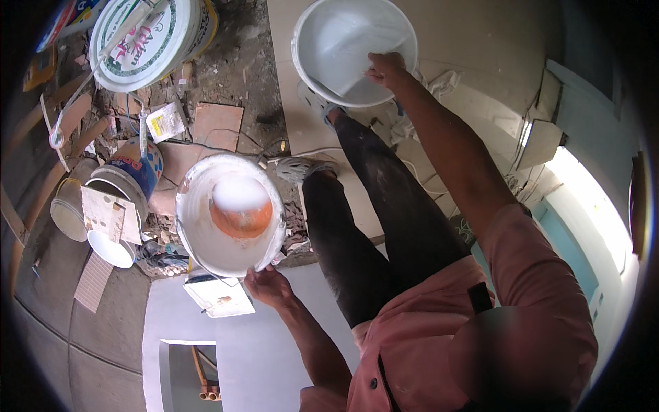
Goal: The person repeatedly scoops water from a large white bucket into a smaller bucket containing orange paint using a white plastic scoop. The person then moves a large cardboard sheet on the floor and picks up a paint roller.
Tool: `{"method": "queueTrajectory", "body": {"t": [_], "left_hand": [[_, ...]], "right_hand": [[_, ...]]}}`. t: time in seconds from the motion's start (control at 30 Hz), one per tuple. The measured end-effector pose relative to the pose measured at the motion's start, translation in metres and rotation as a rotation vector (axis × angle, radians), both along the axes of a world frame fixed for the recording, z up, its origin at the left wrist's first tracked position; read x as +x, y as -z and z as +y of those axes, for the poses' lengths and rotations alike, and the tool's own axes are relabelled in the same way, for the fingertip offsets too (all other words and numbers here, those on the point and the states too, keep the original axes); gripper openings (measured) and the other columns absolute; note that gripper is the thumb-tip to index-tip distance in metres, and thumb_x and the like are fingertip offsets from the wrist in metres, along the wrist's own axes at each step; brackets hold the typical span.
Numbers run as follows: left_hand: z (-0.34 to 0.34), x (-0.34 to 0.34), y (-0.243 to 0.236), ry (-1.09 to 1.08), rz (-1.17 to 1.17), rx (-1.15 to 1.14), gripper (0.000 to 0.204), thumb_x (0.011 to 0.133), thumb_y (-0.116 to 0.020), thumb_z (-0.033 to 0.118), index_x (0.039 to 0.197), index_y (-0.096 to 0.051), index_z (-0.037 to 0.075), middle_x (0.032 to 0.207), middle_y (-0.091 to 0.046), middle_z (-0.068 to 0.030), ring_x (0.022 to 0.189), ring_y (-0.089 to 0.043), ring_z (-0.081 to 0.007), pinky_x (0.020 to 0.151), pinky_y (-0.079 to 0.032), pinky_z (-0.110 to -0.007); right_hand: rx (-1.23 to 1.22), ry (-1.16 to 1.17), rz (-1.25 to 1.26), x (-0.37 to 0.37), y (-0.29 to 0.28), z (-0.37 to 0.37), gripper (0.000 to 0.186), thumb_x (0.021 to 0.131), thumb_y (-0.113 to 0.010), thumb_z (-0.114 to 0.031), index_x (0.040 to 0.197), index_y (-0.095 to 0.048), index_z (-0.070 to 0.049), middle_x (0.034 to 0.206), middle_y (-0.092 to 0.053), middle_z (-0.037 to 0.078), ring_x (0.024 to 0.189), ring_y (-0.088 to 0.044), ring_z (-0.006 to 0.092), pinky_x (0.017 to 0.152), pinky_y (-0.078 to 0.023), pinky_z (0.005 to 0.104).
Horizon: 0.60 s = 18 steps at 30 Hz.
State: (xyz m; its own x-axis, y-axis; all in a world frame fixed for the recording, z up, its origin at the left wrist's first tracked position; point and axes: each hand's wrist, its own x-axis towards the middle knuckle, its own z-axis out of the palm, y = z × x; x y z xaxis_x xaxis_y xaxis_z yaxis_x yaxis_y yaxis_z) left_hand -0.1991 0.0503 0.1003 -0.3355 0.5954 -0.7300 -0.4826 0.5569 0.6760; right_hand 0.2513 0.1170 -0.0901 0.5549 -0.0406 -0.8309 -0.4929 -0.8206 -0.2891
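My left hand [269, 287] grips the lower rim or handle of a tilted, paint-smeared white bucket [194, 226], which has a white mound [239, 194] over an orange area [240, 221] inside. At the top, my right hand [386, 69] is closed over a second white bucket [316, 38] with whitish contents; what exactly its fingers hold I cannot make out. My legs and shoes are between the two buckets.
Lidded pails [147, 38], stacked buckets [134, 175], broken tiles [216, 123], a small white packet [165, 122] and cables [322, 152] lie on debris at the left and centre. A pale tiled surface [467, 27] fills the upper right. A white wall [171, 309] has a recess with pipes.
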Motion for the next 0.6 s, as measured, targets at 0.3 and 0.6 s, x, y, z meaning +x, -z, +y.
{"method": "queueTrajectory", "body": {"t": [0.3,0.6], "left_hand": [[-0.012,-0.024,-0.010,-0.020,-0.068,-0.007,0.028,0.075,-0.050,0.011,0.101,-0.048,0.000,0.094,-0.056,-0.0120,0.088,-0.054,-0.0218,0.073,-0.046,-0.034],[-0.051,0.002,-0.024,-0.085,0.153,0.026,0.032,0.078,-0.047,0.013,0.107,-0.044,0.000,0.104,-0.051,-0.0116,0.090,-0.052,-0.0209,0.072,-0.044,-0.030]], "right_hand": [[0.579,1.275,0.342,-0.050,-0.063,0.015,0.023,0.085,-0.038,-0.015,0.099,-0.047,0.001,0.099,-0.052,0.014,0.085,-0.057,0.0250,0.078,-0.044,0.0397],[0.489,1.045,0.302,-0.015,0.043,0.004,0.021,0.083,-0.043,-0.011,0.103,-0.044,-0.003,0.092,-0.053,0.013,0.081,-0.058,0.0248,0.071,-0.046,0.0375]]}}
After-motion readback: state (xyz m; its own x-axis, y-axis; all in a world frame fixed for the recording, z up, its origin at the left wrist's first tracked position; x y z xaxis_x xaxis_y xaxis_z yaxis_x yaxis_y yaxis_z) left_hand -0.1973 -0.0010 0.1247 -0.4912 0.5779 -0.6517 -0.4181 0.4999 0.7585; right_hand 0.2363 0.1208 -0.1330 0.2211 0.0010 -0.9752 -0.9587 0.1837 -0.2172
